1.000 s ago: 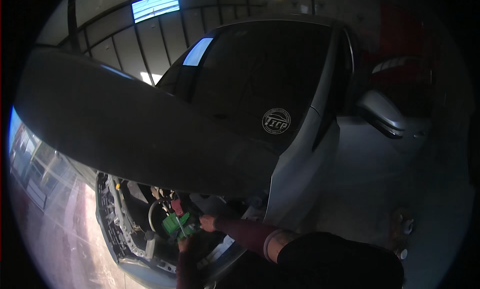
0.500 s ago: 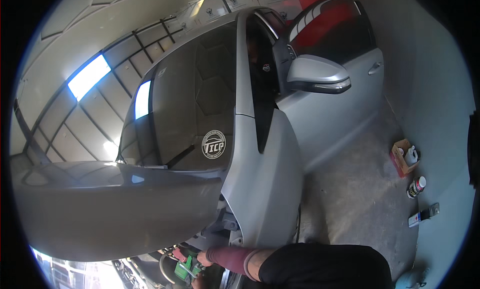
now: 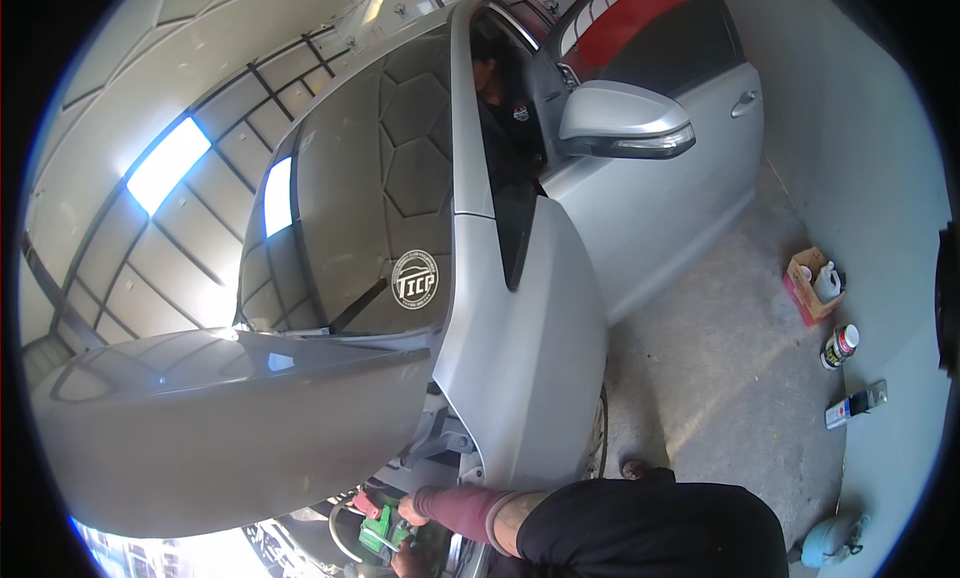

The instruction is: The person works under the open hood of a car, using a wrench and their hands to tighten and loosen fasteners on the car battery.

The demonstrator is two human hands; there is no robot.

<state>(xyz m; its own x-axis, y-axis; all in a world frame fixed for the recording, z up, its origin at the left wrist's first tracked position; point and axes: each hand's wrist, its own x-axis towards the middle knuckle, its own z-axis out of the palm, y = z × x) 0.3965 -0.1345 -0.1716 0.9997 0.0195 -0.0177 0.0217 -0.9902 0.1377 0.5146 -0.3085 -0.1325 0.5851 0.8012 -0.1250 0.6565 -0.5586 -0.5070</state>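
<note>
On the left, the raised grey hood [image 3: 230, 408] of a car spreads wide, with the dark windshield [image 3: 350, 178] sloping up behind it. Below the hood's edge, in the engine bay, a red cover [image 3: 366, 503] sits just beside a green block [image 3: 374, 527]. A slim silver tool [image 3: 380, 542] lies across the block's lower side, its right end meeting the left hand [image 3: 408, 561], whose fingers are closed on it. Just above, the right hand [image 3: 410, 511] reaches in beside the block's upper right; whether its fingers grip anything, I cannot tell. Farther right come the silver fender [image 3: 535, 348], a person [image 3: 490, 88] inside the car, the side mirror [image 3: 620, 113] and the open front door [image 3: 650, 218]. At far right, a cardboard box [image 3: 800, 303] holding a white jug stands on the floor near the wall.
</note>
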